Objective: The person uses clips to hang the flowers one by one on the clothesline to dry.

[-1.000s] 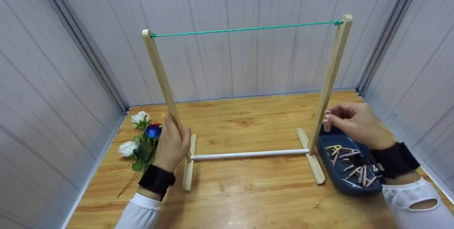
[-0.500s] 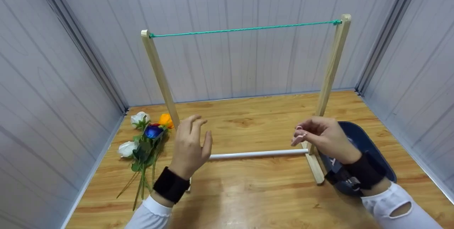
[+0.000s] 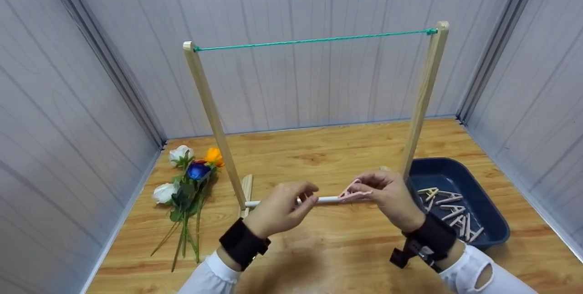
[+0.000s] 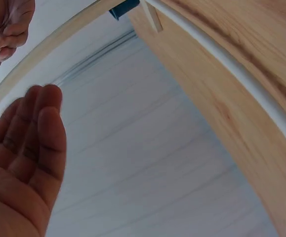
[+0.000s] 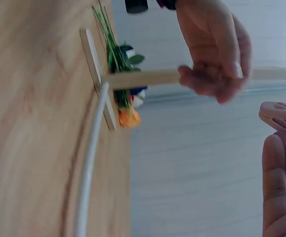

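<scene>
In the head view my right hand pinches a pink clothespin by its handle end, with its nose pointing left. The same clothespin shows at the right edge of the right wrist view. My left hand faces it from the left, apart from it, fingers loosely bent and holding nothing. Its relaxed fingers also show in the left wrist view. Behind both hands stands a wooden frame with two posts, a white rod low down and a green string stretched across the top.
A dark blue basin with several clothespins stands right of the frame. On the left lie artificial flowers: white roses, a blue rose and an orange one. Panelled walls enclose the wooden table.
My left hand has let go of the left post and moved right, to the middle. My right hand has carried the clothespin left from over the basin, toward the left hand.
</scene>
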{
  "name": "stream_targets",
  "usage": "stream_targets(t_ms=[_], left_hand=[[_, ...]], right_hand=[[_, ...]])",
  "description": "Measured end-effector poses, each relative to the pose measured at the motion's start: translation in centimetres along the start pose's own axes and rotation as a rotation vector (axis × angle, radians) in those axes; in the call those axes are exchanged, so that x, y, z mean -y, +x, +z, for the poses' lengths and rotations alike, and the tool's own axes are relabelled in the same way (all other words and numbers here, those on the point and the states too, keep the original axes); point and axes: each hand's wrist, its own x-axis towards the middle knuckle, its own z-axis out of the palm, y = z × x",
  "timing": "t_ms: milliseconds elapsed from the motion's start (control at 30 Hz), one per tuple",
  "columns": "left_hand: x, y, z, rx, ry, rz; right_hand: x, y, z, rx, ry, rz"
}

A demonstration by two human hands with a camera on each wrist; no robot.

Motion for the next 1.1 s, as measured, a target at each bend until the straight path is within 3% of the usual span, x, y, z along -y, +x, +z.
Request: stream_targets(t_ms=[100, 200, 500, 767, 1100], left_hand=[[-0.2, 0.3, 0.9, 0.044, -0.038, 0.025], [-0.2, 0.4, 1.7, 0.060, -0.089, 0.064], [-0.2, 0.6, 3.3, -0.031, -0.237, 0.124], [-0.2, 0.6, 3.4, -0.070, -0.241, 0.174], [-0.1, 0.5, 3.7, -0.117, -0.198, 0.258]], right_hand=[[-0.5, -0.2, 0.9, -0.034, 0.029, 0.050], [-1.1, -0.5, 1.5, -0.050, 0.065, 0.032], [-2.4, -1.1, 2.6, -0.102, 0.153, -0.034], [-2.7, -1.2, 2.9, -0.119, 0.161, -0.066], [-3.1, -1.4, 2.5, -0.042, 0.200, -0.045]])
